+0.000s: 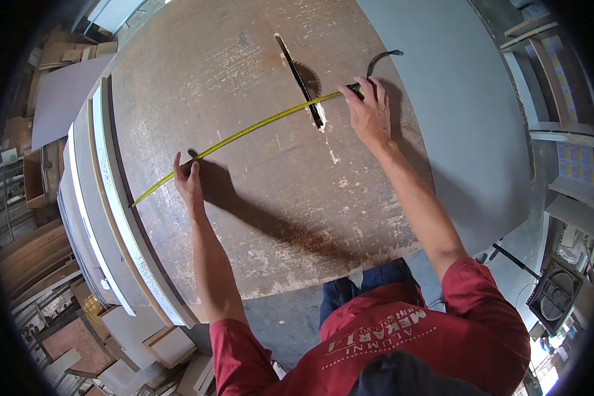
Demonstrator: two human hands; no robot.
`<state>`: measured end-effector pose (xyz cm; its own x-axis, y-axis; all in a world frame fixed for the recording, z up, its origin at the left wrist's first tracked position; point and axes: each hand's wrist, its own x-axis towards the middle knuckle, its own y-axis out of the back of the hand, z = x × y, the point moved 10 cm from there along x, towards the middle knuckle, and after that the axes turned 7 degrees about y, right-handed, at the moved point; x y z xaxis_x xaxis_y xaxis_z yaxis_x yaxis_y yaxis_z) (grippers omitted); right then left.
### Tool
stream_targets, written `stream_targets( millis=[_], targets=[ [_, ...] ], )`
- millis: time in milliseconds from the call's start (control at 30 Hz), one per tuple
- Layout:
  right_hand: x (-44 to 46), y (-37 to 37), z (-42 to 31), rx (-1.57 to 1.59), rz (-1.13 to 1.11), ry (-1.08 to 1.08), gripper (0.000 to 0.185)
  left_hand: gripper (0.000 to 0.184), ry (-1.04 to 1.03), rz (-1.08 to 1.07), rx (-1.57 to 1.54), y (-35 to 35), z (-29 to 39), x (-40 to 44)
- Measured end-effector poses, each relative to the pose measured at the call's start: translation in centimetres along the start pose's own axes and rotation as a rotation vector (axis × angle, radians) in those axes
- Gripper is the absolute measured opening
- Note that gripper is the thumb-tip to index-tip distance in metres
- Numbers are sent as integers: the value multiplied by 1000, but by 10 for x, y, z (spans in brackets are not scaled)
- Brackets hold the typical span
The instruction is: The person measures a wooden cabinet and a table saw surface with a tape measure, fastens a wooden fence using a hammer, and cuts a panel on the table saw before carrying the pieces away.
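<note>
A yellow tape measure blade point(254, 127) runs slantwise across a worn brown board point(257, 191). Its far-left end lies by the board's left edge. My right hand point(371, 119) is closed round the dark tape measure case point(356, 90), and a black wrist strap point(378, 59) trails from it. Over the blade's left part is my left hand point(189, 187), thumb and index finger apart beside the tape. The dark patch at those fingertips looks like shadow; I cannot make out anything held there. Just left of the case, the blade crosses a long dark slot point(300, 82) in the board.
A grey sheet point(472, 112) lies to the right of the board. Along the left stand white-edged panels point(115, 178), with wood offcuts point(36, 247) beyond. A black fan-like unit point(556, 295) is at lower right, near shelving point(561, 86).
</note>
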<state>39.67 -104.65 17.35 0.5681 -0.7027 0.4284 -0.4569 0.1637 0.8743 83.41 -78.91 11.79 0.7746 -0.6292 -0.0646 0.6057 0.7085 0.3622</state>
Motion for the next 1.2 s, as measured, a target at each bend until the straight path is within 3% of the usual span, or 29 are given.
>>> stream_targets(
  millis=[233, 333, 400, 500, 533, 600, 633, 667, 733, 767, 833, 867, 933, 967, 1200],
  targets=[
    [-2, -2, -11, 14, 13, -24, 39, 58, -26, -45, -63, 5, 8, -13],
    [-4, -3, -10, 10, 9, -24, 37, 53, 43, 71, -126, 34, 5, -40],
    [-3, -2, -11, -3, 41, 2, 35, 48, -47, 163, -122, 73, 13, -83],
    [-4, -5, -10, -9, 37, 4, 33, 44, -143, 356, 39, 171, 7, -173],
    [-4, -7, -10, -13, 38, 3, 33, 42, -81, 482, 318, 213, 5, -207],
    [-6, -8, -11, -24, 50, 9, 33, 38, -146, 694, 363, 331, -58, -276],
    [-6, -7, -11, -31, 54, 9, 33, 36, -72, 853, 251, 414, -115, -316],
    [-6, -5, -14, -56, 66, 27, 34, 36, 130, 1069, 568, 419, -77, -353],
    [-8, -6, -16, -89, 78, 38, 36, 41, 530, 1345, 314, 496, -139, -422],
    [-9, -7, -16, -91, 99, 54, 36, 41, 533, 1337, 311, 526, -160, -434],
    [-11, -14, -14, -94, 84, 42, 33, 47, 848, 1313, -358, 547, -250, -462],
    [-11, -16, -13, -101, 81, 42, 33, 47, 855, 1307, -360, 554, -265, -465],
    [-12, -16, -14, -97, 117, 73, 34, 50, 516, 966, -592, 542, -273, -431],
    [-12, -16, -14, -128, 127, 80, 34, 50, 443, 885, -642, 536, -276, -426],
    [-12, -17, -18, -175, 142, 115, 32, 50, 399, 874, -649, 538, -304, -398]
  ],
)
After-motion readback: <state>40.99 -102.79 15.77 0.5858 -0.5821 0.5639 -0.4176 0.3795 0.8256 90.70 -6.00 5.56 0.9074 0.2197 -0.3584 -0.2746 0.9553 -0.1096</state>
